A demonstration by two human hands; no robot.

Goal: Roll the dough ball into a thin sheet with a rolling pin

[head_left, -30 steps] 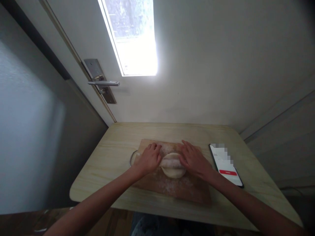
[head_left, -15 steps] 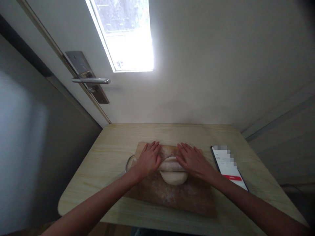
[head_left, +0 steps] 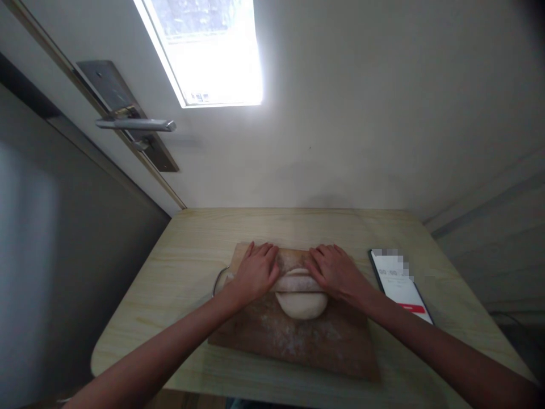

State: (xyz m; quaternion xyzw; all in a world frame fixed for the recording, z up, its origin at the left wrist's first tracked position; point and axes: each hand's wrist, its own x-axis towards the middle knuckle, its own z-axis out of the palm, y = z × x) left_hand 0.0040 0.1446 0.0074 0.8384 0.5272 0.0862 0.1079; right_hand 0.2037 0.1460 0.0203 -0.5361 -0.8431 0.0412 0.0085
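Lower centre, the left hand and right hand are lying on a rolling pin over dough, fingers loosely together; uneven pressure could be thinning 1 side.

Your one view comes from the camera on your head, facing forward and angled down over the tabletop. You look along your own forearms, which enter from the lower corners, to your left hand and right hand, near you and below mid-frame. Beyond the tabletop's far edge, your view takes in the door, its glass pane cut by the frame's top.
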